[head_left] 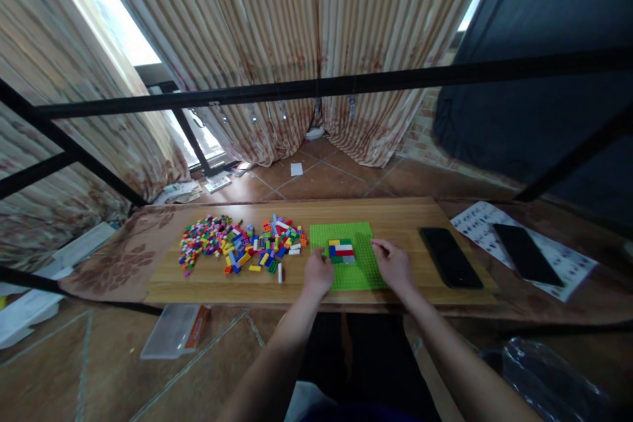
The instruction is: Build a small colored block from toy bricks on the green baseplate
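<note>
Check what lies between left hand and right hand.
Head view: a block of coloured bricks on the green baseplate lies between left hand and right hand. Bare baseplate shows between the block and right hand.

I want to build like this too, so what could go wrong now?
Maybe these things. The white brick sits apart from the pile of bricks, towards the near edge of the wooden board, so the left arm could knock it off. All those colors are mixed together, so finding the right piece might be slow. And the right hand is between the green plate and a black phone, which it might bump.
</note>
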The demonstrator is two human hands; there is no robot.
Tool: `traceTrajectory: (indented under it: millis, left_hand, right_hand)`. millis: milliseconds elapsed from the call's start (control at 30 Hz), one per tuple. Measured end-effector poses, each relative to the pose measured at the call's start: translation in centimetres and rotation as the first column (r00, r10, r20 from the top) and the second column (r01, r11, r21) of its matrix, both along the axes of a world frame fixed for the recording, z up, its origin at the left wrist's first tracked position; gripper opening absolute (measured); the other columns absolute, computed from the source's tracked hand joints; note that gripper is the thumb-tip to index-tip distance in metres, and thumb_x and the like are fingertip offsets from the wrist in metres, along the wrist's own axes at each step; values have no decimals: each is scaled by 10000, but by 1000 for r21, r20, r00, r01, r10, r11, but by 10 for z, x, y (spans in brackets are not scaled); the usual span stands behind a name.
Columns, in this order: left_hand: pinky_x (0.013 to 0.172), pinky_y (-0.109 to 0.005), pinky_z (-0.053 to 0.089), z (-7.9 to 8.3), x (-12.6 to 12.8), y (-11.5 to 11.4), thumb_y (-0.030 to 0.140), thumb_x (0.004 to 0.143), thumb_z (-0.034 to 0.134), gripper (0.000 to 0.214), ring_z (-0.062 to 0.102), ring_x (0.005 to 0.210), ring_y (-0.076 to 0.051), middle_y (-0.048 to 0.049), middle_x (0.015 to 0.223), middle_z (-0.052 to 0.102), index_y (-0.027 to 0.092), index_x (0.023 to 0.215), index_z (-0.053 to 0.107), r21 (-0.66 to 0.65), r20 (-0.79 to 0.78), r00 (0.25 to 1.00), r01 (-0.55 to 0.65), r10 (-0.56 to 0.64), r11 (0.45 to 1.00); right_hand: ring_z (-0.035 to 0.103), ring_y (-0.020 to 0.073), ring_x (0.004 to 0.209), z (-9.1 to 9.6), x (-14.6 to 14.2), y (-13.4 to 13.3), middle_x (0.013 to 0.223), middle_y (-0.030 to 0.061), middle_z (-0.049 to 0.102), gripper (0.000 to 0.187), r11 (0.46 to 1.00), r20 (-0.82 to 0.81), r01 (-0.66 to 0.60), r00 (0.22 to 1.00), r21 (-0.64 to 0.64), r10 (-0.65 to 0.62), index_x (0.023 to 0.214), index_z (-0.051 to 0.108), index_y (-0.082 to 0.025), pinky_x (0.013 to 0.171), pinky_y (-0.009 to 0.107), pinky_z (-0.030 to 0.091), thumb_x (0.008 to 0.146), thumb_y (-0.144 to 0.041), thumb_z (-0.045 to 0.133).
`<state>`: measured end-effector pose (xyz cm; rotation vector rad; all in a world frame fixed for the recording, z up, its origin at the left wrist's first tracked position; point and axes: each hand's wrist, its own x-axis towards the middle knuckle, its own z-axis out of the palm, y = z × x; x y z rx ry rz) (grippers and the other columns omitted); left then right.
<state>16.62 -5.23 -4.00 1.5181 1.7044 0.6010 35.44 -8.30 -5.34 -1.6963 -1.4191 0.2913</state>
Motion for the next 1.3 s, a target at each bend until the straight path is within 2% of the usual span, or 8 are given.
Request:
traceTrajectory:
  millis: [167, 267, 400, 533, 900, 1100, 1200, 1300]
  left_hand:
    - [665, -225, 515, -11, -11, -14, 95, 851, 443, 331, 673, 735, -113, -72, 956, 699, 136, 1168, 532, 8, 236, 971, -50, 47, 999]
    - [694, -245, 527, -12, -26, -20, 100, 813, 480, 285, 661, 759, -126, -71, 937, 686, 134, 1079, 578, 71, 390, 916, -135, 97, 988]
    - [783, -283, 517, -15, -43, -22, 137, 791, 517, 227, 650, 816, -149, -67, 901, 689, 137, 990, 626, 162, 386, 921, -127, 56, 979]
    - [798, -294, 511, -17, -50, -23, 160, 785, 518, 207, 646, 826, -158, -67, 903, 695, 141, 944, 648, 168, 358, 933, -109, 42, 980]
    - [762, -294, 515, -19, -54, -15, 235, 786, 548, 223, 650, 812, -168, -58, 882, 704, 154, 971, 642, 26, 387, 922, -36, 23, 999]
    - [735, -282, 524, -21, -56, -19, 218, 767, 561, 202, 653, 787, -163, -45, 846, 705, 160, 940, 649, 57, 396, 918, -41, 15, 998]
    - [739, -282, 523, -15, -62, -28, 226, 779, 550, 194, 649, 777, -162, -40, 835, 700, 165, 934, 651, 94, 363, 931, -9, -26, 996]
    - [787, -290, 516, -6, -71, -38, 235, 799, 533, 193, 655, 835, -171, -55, 884, 702, 161, 930, 654, 115, 355, 933, 13, -53, 993]
  right_hand:
    - [613, 233, 989, 7, -23, 27, 1041, 126, 680, 383, 997, 81, -71, 994, -31, 74, 1025, 680, -155, 913, 415, 460, 905, -364, 383]
    - [508, 263, 1196, 9, -48, 48, 1243, 155, 599, 439, 990, 162, -108, 979, -86, 121, 1189, 611, -139, 1032, 449, 363, 913, -407, 399]
    - [231, 303, 1410, 7, -77, 69, 1506, 169, 332, 615, 941, 363, -135, 898, -309, 248, 1413, 388, -110, 1116, 529, 191, 939, -496, 321]
    - [108, 278, 1448, 0, -89, 77, 1551, 144, 236, 717, 892, 411, -133, 852, -432, 326, 1472, 272, -125, 1133, 559, 67, 931, -592, 227]
    - [124, 282, 1445, -4, -90, 76, 1548, 155, 238, 771, 905, 431, -88, 857, -416, 282, 1486, 233, -111, 1136, 536, 77, 915, -630, 219]
    - [127, 285, 1444, -5, -93, 76, 1546, 160, 239, 776, 910, 415, -63, 875, -409, 247, 1482, 237, -105, 1135, 539, 83, 914, -633, 224]
    - [153, 279, 1441, -2, -91, 78, 1543, 135, 261, 734, 911, 353, -91, 903, -403, 246, 1480, 251, -131, 1136, 550, 98, 923, -608, 230]
    - [264, 245, 1410, 8, -78, 84, 1500, 123, 361, 647, 947, 195, -87, 969, -311, 153, 1447, 332, -140, 1136, 480, 204, 952, -531, 187]
